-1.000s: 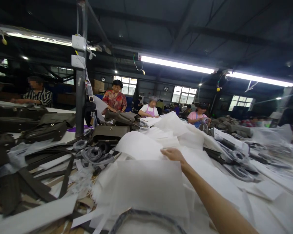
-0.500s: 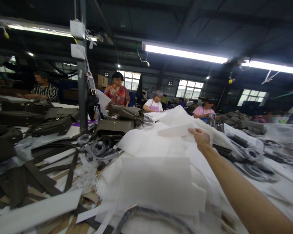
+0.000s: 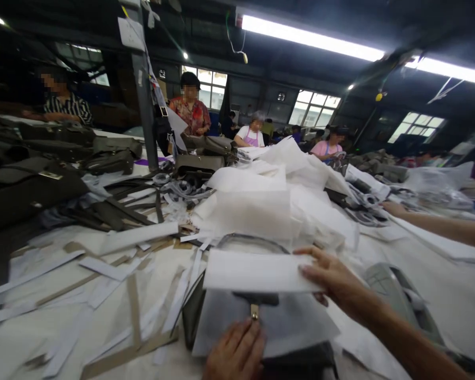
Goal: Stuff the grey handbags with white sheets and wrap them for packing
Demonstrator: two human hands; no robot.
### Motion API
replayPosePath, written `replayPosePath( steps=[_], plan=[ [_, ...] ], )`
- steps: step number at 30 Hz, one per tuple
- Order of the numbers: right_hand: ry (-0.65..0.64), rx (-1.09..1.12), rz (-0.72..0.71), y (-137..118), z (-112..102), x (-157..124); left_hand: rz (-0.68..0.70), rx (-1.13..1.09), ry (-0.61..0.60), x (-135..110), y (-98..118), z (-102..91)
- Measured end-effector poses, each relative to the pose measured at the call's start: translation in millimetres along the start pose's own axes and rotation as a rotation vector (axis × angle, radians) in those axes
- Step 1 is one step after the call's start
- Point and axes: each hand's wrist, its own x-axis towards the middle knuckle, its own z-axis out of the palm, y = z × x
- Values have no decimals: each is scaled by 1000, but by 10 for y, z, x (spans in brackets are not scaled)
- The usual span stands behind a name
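Note:
In front of me is a dark olive handbag (image 3: 193,311) with a curved handle (image 3: 257,237) and a gold clasp (image 3: 254,311). A translucent sheet (image 3: 301,322) covers its front around the clasp. My left hand (image 3: 237,348) lies on this sheet just below the clasp, fingers stretched out and partly cut off by the frame's bottom edge. My right hand (image 3: 328,277) pinches the right end of a white paper sheet (image 3: 257,272), which spans the top of the bag below the handle.
A large heap of white paper sheets (image 3: 253,211) rises beyond the bag. Paper and olive strips (image 3: 134,306) litter the left, with more olive bags (image 3: 31,190) there. A grey-green object (image 3: 404,301) lies right. Another person's arm (image 3: 435,224) reaches in; several people work behind.
My right hand has come back from the paper heap to the bag with a white sheet. The view has tipped downward, and my left hand and the bag's front now show.

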Motion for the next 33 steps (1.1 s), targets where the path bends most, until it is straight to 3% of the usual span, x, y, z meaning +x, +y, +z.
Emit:
replayPosePath(
  steps=[2, 5, 10, 13, 17, 20, 22, 27, 33],
  plan=[
    [-54, -159, 76, 355, 254, -173, -38, -26, 6, 19, 22, -24],
    [13, -484, -1, 666, 424, -262, -116, -71, -12, 54, 94, -92],
    [125, -1012, -468, 772, 456, -288, -143, -116, -48, 45, 159, -102],
    [-3, -1107, -669, 786, 534, -311, -159, -152, -65, 27, 155, -75],
    [-238, -1077, -594, 761, 681, -341, -165, -210, -101, 33, 155, -87],
    [-254, -1029, -502, 648, 700, -337, -152, -210, -103, 52, 140, -117],
    [-266, -1007, -516, 539, 657, -341, -125, -174, -79, 59, 118, -132],
    [-221, -1125, -685, 446, 546, -436, -85, -129, -42, 33, 83, -141],
    [-29, -1362, -675, 896, 669, -509, -149, -204, -117, -13, 109, -146]
  ],
)
